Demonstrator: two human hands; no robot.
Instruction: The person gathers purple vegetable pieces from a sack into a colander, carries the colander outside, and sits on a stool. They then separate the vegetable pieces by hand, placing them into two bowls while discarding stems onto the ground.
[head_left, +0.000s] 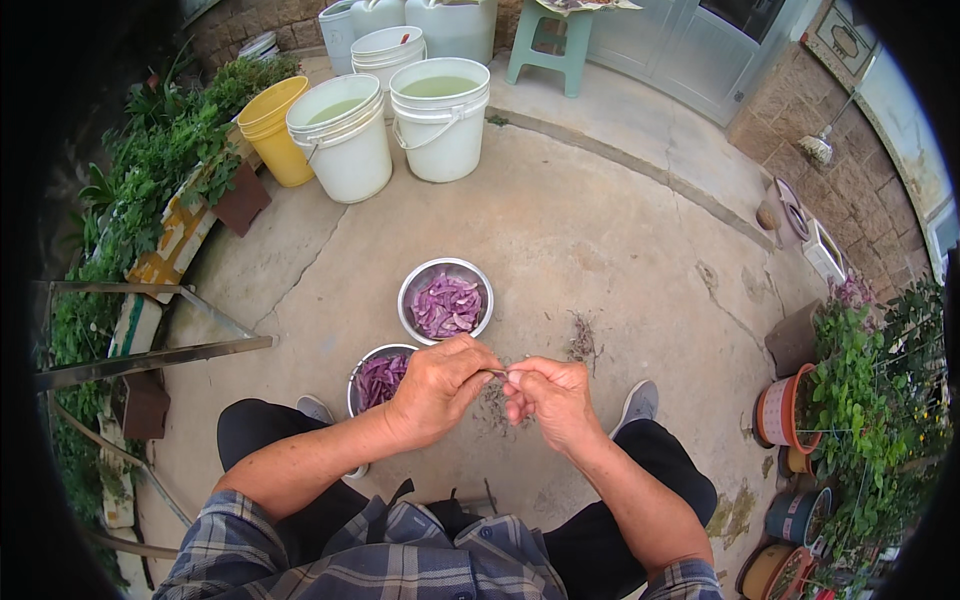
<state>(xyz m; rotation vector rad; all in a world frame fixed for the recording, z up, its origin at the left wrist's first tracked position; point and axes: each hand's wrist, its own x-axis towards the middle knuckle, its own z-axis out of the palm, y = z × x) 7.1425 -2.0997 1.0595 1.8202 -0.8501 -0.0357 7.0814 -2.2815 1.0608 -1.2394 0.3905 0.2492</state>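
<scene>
Both my hands meet in front of me above the concrete floor. Between the fingertips of my left hand (442, 390) and my right hand (551, 397) is a small, thin purple-green bean pod (496, 370), pinched from both sides and mostly covered. Beyond my left hand stands a steel bowl (485, 315) of purple bean pods (448, 304). A second steel bowl (352, 397) with darker purple pods (381, 379) is partly hidden behind my left hand and wrist. Plant scraps (491, 412) lie on the floor under my hands, with another small heap (583, 341) beyond my right hand.
White buckets (341, 161) (442, 142) of greenish water and a yellow bucket (277, 142) stand at the back left. A metal frame (157, 364) juts in from the left. Potted plants (784, 412) line the right side. A green stool (551, 52) stands on the raised step.
</scene>
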